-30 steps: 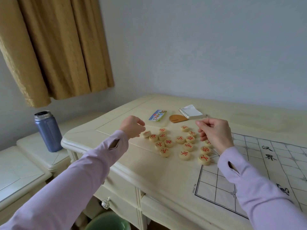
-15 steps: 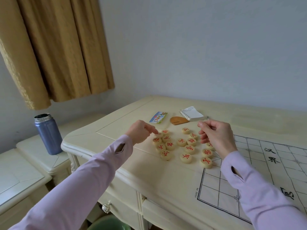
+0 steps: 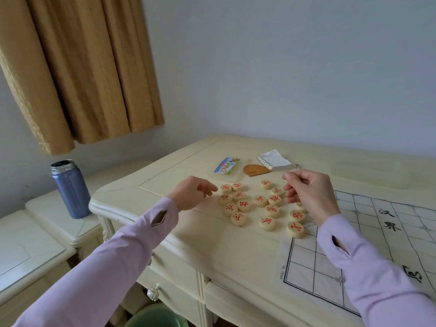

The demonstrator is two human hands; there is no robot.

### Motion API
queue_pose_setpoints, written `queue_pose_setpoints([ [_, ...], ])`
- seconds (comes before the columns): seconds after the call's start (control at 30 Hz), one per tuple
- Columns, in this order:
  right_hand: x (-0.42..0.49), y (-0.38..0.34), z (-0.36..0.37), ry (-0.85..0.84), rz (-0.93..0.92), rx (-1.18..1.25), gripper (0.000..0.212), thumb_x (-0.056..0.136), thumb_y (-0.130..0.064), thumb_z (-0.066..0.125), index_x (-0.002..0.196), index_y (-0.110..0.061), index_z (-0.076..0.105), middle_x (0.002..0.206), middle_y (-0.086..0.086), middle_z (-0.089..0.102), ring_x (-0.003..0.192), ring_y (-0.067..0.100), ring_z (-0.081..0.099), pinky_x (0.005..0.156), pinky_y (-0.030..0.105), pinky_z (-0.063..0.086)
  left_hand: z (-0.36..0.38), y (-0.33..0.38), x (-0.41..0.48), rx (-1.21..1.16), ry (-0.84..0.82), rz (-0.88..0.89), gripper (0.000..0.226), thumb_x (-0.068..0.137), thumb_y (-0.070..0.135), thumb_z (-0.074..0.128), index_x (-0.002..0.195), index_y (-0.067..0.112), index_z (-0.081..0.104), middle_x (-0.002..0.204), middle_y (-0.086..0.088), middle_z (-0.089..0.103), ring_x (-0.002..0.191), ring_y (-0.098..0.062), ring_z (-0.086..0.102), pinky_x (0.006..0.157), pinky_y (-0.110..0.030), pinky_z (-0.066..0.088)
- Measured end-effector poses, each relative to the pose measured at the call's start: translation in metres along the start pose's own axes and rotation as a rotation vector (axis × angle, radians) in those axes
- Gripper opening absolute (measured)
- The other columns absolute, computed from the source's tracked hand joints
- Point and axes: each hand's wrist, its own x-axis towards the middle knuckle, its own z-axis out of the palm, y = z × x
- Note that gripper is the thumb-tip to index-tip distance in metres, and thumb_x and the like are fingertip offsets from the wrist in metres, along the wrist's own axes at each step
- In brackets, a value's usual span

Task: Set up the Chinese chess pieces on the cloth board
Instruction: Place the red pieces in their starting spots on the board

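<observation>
One view only, from a camera worn on the person's head; it faces forward and down, close over the cream table [image 3: 224, 251]; the left sleeve [image 3: 106, 256] enters from 7 o'clock, the right sleeve [image 3: 377, 274] from 5 o'clock; the chess pieces [image 3: 243, 205] sit at the centre, the cloth board [image 3: 306, 267] at 4 o'clock, the curtain [image 3: 94, 67] at 10 o'clock, the wall [image 3: 283, 67] at 12 o'clock.

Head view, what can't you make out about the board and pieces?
- White cloth board with black grid: cut off by the right edge, partly under the right sleeve.
- One round wooden piece, red character: mostly hidden under the right hand.
- Right hand's grip: curled fingers hide any held piece.
- White spiral notepad writing: too small.
</observation>
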Motion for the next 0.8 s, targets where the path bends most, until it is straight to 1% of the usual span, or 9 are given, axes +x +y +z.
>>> queue_pose_setpoints([
  [0.07, 0.000, 0.000, 0.000, 0.006, 0.003, -0.002, 0.017, 0.091, -0.013, 0.058, 0.081, -0.001, 0.067, 0.061, 0.008, 0.060, 0.038, 0.006, 0.054, 0.045, 0.020, 0.052, 0.004, 0.001, 0.000, -0.048, -0.030, 0.003, 0.043, 0.087, -0.003, 0.041, 0.113, 0.020, 0.066, 0.095, 0.003, 0.066, 0.088, -0.013, 0.057, 0.088, -0.030, 0.048],
  [0.13, 0.000, 0.000, 0.000, 0.007, 0.007, 0.004, 0.017, 0.091, -0.013, 0.058, 0.082, -0.001, 0.067, 0.061, 0.007, 0.060, 0.038, 0.005, 0.054, 0.046, 0.021, 0.052, 0.008, 0.004, 0.000, -0.072, -0.029, 0.028, 0.036, 0.088, 0.003, 0.049, 0.115, 0.022, 0.064, 0.092, 0.002, 0.066, 0.084, -0.013, 0.056, 0.078, -0.029, 0.048],
  [0.27, 0.000, 0.000, -0.001, 0.010, 0.009, 0.007, 0.016, 0.090, -0.013, 0.059, 0.082, -0.002, 0.067, 0.060, 0.007, 0.061, 0.039, 0.005, 0.054, 0.045, 0.019, 0.051, 0.014, 0.015, 0.000, -0.139, -0.003, 0.094, 0.023, 0.083, 0.016, 0.068, 0.104, 0.025, 0.066, 0.084, 0.000, 0.062, 0.071, -0.014, 0.052, 0.060, -0.022, 0.042],
  [0.4, 0.000, -0.001, -0.001, 0.009, 0.008, 0.008, 0.016, 0.090, -0.012, 0.059, 0.082, -0.001, 0.067, 0.060, 0.006, 0.060, 0.038, 0.005, 0.054, 0.046, 0.021, 0.052, 0.019, 0.031, -0.003, -0.096, 0.000, 0.145, 0.015, 0.079, 0.026, 0.074, 0.094, 0.022, 0.072, 0.075, 0.006, 0.060, 0.067, -0.008, 0.050, 0.056, -0.013, 0.036],
  [0.47, 0.000, -0.001, -0.001, 0.004, 0.005, 0.003, 0.016, 0.091, -0.012, 0.058, 0.082, -0.001, 0.067, 0.061, 0.006, 0.060, 0.039, 0.004, 0.054, 0.047, 0.021, 0.053, 0.024, 0.042, -0.003, -0.005, -0.006, 0.132, 0.019, 0.077, 0.032, 0.075, 0.092, 0.020, 0.075, 0.070, 0.008, 0.062, 0.064, -0.006, 0.053, 0.056, -0.012, 0.038],
  [0.57, -0.001, -0.002, -0.003, 0.005, 0.003, 0.007, 0.016, 0.090, -0.012, 0.059, 0.081, -0.002, 0.067, 0.060, 0.007, 0.060, 0.039, 0.004, 0.055, 0.047, 0.022, 0.054, 0.031, 0.055, 0.001, 0.158, -0.035, 0.053, 0.028, 0.072, 0.041, 0.077, 0.088, 0.019, 0.075, 0.070, 0.003, 0.067, 0.063, -0.012, 0.062, 0.060, -0.022, 0.046],
  [0.6, -0.001, -0.002, -0.003, 0.008, 0.004, 0.012, 0.016, 0.090, -0.012, 0.059, 0.080, -0.002, 0.067, 0.060, 0.007, 0.060, 0.039, 0.004, 0.055, 0.047, 0.021, 0.054, 0.032, 0.059, 0.002, 0.187, -0.050, 0.026, 0.030, 0.071, 0.042, 0.077, 0.088, 0.018, 0.074, 0.069, 0.002, 0.066, 0.061, -0.014, 0.061, 0.057, -0.023, 0.046],
  [0.67, 0.000, -0.003, -0.004, 0.015, 0.009, 0.021, 0.015, 0.090, -0.011, 0.059, 0.081, -0.002, 0.067, 0.060, 0.007, 0.060, 0.038, 0.004, 0.054, 0.046, 0.020, 0.053, 0.033, 0.065, 0.003, 0.227, -0.080, -0.004, 0.032, 0.071, 0.043, 0.077, 0.089, 0.017, 0.074, 0.065, 0.004, 0.061, 0.055, -0.009, 0.055, 0.048, -0.019, 0.041],
  [0.8, -0.001, -0.004, -0.005, 0.019, 0.015, 0.041, 0.015, 0.090, -0.011, 0.060, 0.077, -0.006, 0.067, 0.060, 0.006, 0.060, 0.038, 0.004, 0.054, 0.044, 0.018, 0.051, 0.034, 0.074, 0.005, 0.222, -0.114, -0.049, 0.040, 0.068, 0.041, 0.080, 0.092, 0.010, 0.074, 0.073, 0.001, 0.063, 0.058, -0.009, 0.054, 0.049, -0.018, 0.039],
])
